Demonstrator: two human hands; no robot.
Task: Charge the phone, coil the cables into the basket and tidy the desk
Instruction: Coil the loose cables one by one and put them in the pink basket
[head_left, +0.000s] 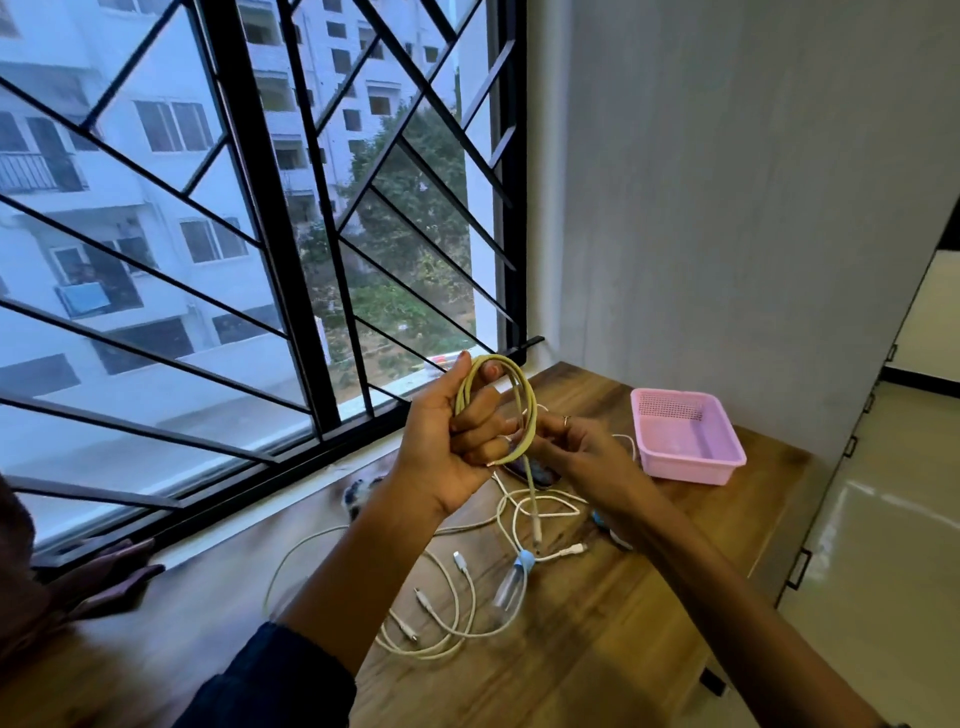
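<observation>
Coiling step. The left hand (447, 441) holds a yellow cable (511, 395) wound in loops above the surface (597, 649), fingers curled through the coil; the right hand (582, 447) pinches the strand beside it, its free end hanging down. The pink basket (691, 441) stands well apart to the right. White cables (447, 597) lie loose below. Next, probably: wind in the tail, then carry the coil to the basket.

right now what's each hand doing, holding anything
Left hand: grip closed round the coiled yellow cable.
Right hand: fingers pinch the same cable's loose end, near the coil's lower part.
</observation>
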